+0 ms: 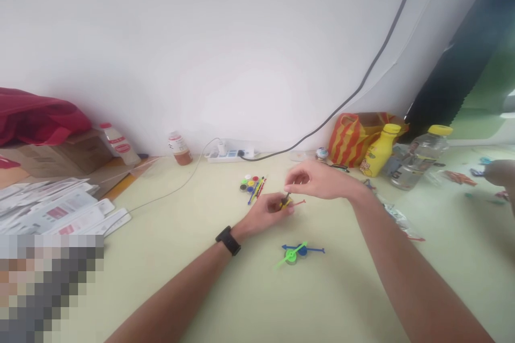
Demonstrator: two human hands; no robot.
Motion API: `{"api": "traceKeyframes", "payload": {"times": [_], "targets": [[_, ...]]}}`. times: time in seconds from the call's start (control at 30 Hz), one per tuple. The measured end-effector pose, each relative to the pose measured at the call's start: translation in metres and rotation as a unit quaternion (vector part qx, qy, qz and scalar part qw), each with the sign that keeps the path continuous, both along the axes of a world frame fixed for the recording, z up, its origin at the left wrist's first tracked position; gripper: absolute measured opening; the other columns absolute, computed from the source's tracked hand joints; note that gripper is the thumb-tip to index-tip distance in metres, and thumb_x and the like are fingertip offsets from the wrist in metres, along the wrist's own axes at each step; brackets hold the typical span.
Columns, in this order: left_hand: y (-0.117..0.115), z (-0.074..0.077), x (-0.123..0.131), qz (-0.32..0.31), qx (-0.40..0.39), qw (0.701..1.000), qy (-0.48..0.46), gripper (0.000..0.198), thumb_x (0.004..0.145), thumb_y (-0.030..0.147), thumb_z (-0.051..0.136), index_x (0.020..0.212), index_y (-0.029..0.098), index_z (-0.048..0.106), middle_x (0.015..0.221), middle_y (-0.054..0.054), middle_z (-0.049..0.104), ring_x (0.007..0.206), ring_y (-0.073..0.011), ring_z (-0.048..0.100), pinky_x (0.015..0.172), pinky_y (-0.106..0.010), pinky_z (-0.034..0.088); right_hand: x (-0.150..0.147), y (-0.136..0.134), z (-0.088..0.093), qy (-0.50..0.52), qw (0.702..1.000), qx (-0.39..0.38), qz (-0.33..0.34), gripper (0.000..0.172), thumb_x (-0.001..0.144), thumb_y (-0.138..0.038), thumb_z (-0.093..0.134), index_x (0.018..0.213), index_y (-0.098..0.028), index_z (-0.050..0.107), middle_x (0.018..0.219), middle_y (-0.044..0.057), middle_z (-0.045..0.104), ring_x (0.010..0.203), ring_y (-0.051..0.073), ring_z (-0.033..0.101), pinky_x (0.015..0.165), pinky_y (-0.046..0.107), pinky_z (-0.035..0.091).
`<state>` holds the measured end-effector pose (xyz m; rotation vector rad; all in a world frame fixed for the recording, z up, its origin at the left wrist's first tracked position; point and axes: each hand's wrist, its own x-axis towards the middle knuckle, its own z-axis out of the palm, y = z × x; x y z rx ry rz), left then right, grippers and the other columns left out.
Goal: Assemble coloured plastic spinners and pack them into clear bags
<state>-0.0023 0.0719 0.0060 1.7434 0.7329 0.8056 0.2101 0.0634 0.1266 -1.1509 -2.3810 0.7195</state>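
Note:
My left hand [265, 214], with a black band on its wrist, is closed round a small yellow piece [286, 203]. A thin red arrow [300, 202] sticks out to the right beside its fingertips. Just above, my right hand [314, 179] pinches a small dark piece [287, 196] whose lower end meets the yellow piece; whether they are joined I cannot tell. Nearer to me lie a green arrow spinner [291, 255] and a blue arrow spinner [314, 250], partly overlapping. Behind my left hand are several coloured discs [249, 183] and loose plastic arrows [260, 188].
A power strip [231, 156] and a drink bottle [179, 149] stand along the wall. To the right are a striped bag [348, 139], a yellow bottle [380, 151] and a clear bottle [418, 158]. Papers [72, 217] and a cardboard box [60, 155] occupy the left.

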Motion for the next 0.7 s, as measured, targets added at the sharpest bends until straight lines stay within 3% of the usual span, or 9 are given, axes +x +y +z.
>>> {"api": "traceKeyframes", "payload": {"times": [0.13,0.23,0.33,0.5,0.63,0.7], "targets": [[0.0006,-0.0015,0.0001,0.005,-0.006,1.0,-0.014,0.045,0.085,0.057,0.075,0.1,0.015,0.073,0.085,-0.006,0.068,0.082,-0.0206,0.062,0.072,-0.032,0.05,0.0031,-0.0017,0.0007,-0.043,0.999,-0.01,-0.001,0.026,0.09,-0.037,0.064,0.072,-0.022,0.073,0.067,0.0,0.066,0.057,0.014,0.054,0.049,0.026,0.035],[0.0011,-0.0024,0.0009,0.0,-0.014,1.0,-0.026,0.045,0.085,0.056,0.075,0.103,0.014,0.073,0.09,-0.007,0.069,0.085,-0.0211,0.064,0.075,-0.032,0.051,0.0017,-0.0013,0.0,0.003,1.0,-0.015,-0.003,0.013,0.087,-0.032,0.068,0.085,-0.024,0.077,0.08,0.002,0.073,0.068,0.017,0.063,0.054,0.026,0.043],[0.001,-0.0029,0.0018,-0.008,-0.019,0.999,-0.032,0.046,0.085,0.053,0.077,0.108,0.014,0.074,0.093,-0.009,0.071,0.089,-0.0223,0.065,0.08,-0.034,0.052,-0.0002,-0.0012,0.0,0.049,0.998,-0.045,0.024,0.016,0.087,-0.03,0.067,0.097,-0.024,0.078,0.089,0.003,0.076,0.074,0.018,0.066,0.057,0.026,0.047],[0.0006,-0.0034,0.002,0.001,-0.011,1.0,-0.029,0.047,0.084,0.053,0.079,0.112,0.016,0.075,0.094,-0.009,0.073,0.091,-0.0241,0.066,0.08,-0.034,0.052,0.0011,-0.0034,0.0014,-0.027,0.997,-0.06,0.03,0.03,0.091,-0.04,0.063,0.07,-0.02,0.071,0.061,-0.002,0.062,0.052,0.012,0.049,0.047,0.025,0.032],[0.002,-0.0061,0.001,0.001,-0.003,1.0,-0.019,0.046,0.085,0.053,0.077,0.111,0.014,0.074,0.092,-0.008,0.072,0.081,-0.0194,0.064,0.072,-0.03,0.049,0.0026,-0.0047,0.0019,-0.022,0.997,-0.066,0.036,0.014,0.088,-0.028,0.062,0.087,-0.023,0.075,0.079,0.0,0.072,0.065,0.015,0.061,0.055,0.025,0.042],[0.0028,-0.0075,0.0005,0.002,0.004,1.0,-0.012,0.045,0.087,0.052,0.076,0.111,0.014,0.073,0.092,-0.007,0.071,0.078,-0.0171,0.062,0.069,-0.028,0.048,0.0039,-0.0047,-0.0004,-0.037,0.997,-0.058,0.039,0.016,0.088,-0.027,0.061,0.082,-0.023,0.075,0.074,0.0,0.071,0.062,0.014,0.059,0.053,0.025,0.04]]}}
